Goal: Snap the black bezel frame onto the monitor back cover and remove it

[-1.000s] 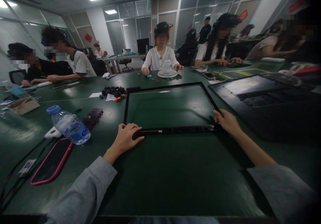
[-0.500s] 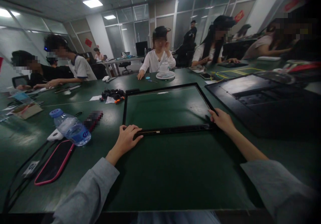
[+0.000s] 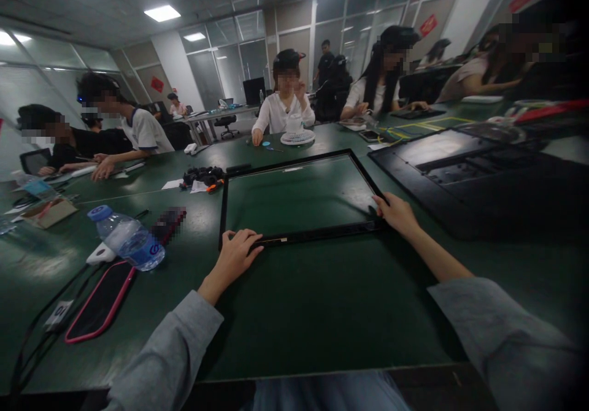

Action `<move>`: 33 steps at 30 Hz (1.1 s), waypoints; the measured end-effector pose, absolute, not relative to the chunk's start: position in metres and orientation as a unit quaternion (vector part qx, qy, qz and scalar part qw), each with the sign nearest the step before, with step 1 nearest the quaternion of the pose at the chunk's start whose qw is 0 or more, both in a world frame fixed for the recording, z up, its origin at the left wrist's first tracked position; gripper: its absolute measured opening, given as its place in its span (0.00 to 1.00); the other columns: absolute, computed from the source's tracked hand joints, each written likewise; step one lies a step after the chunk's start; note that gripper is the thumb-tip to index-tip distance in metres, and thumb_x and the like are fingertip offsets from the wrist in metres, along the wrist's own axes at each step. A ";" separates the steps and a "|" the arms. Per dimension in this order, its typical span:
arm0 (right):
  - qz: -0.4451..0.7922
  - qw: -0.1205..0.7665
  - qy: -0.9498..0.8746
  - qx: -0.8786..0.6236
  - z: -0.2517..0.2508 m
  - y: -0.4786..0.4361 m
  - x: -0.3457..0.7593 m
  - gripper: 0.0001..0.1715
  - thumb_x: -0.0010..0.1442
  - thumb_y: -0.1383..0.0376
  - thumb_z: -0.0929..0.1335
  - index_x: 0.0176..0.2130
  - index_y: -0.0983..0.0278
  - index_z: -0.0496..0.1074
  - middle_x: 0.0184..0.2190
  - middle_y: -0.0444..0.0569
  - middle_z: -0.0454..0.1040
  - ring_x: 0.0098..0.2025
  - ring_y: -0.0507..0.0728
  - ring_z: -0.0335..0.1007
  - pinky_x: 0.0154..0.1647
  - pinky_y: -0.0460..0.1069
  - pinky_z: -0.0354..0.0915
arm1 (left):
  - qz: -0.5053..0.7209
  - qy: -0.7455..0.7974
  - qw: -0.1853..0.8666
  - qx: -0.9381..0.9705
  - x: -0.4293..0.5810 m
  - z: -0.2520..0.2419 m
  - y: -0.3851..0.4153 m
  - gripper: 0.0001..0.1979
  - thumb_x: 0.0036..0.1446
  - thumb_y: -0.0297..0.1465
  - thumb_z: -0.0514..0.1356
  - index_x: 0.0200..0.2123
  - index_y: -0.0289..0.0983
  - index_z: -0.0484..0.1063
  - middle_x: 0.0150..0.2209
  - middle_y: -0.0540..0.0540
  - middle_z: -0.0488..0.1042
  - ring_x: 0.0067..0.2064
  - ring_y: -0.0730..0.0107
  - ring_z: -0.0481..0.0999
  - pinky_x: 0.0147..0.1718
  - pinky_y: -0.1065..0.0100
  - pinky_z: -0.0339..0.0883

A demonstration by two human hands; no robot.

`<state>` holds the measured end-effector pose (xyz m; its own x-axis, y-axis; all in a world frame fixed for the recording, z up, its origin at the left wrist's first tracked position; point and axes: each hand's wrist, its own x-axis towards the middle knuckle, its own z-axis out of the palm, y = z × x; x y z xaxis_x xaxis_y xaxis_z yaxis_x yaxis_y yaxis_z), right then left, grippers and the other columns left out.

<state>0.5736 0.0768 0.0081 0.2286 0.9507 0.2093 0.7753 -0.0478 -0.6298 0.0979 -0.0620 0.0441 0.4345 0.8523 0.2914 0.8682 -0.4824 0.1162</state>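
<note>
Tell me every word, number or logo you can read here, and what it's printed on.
"10" or similar: white tag on the cable by the pink-edged phone; the digits are too blurred to be sure.
Blue logo on the water bottle label: too blurred to read.
Red signs on the far walls: too small to read.
Black frame under both hands: no text visible.

A dark green table (image 3: 313,313) is carrying a thin black frame (image 3: 299,237) lying flat at centre. Left are sitting a water bottle (image 3: 126,238) on its side and a pink-edged phone (image 3: 99,300); far right, a black panel (image 3: 460,172) is resting.
</note>
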 end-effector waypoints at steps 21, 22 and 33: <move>0.129 0.333 -0.592 -0.722 0.013 0.075 0.568 0.16 0.68 0.55 0.62 0.30 0.58 0.67 0.24 0.46 0.74 0.27 0.57 0.68 0.32 0.51 0.57 | -0.155 -0.524 0.023 -0.837 0.119 0.043 -0.057 0.21 0.70 0.43 0.55 0.61 0.42 0.71 0.55 0.41 0.75 0.55 0.55 0.73 0.57 0.46 0.56; 0.129 0.331 -0.593 -0.723 0.013 0.075 0.569 0.16 0.68 0.55 0.62 0.31 0.58 0.67 0.25 0.46 0.74 0.27 0.57 0.68 0.32 0.51 0.57 | -0.154 -0.523 0.019 -0.838 0.121 0.044 -0.057 0.22 0.70 0.45 0.55 0.61 0.42 0.70 0.55 0.41 0.75 0.56 0.54 0.73 0.57 0.45 0.56; 0.128 0.337 -0.595 -0.718 0.009 0.075 0.570 0.18 0.68 0.54 0.62 0.30 0.58 0.66 0.25 0.46 0.74 0.29 0.57 0.68 0.34 0.51 0.58 | -0.154 -0.523 -0.013 -0.838 0.133 0.047 -0.046 0.18 0.71 0.40 0.55 0.59 0.43 0.72 0.55 0.42 0.75 0.55 0.55 0.73 0.55 0.47 0.58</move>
<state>0.5703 0.0751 0.0086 0.2593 0.9410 0.2175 0.7681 -0.0644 -0.6371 0.1328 -0.0465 0.0469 0.4060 0.8807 0.2441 0.8727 -0.4529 0.1825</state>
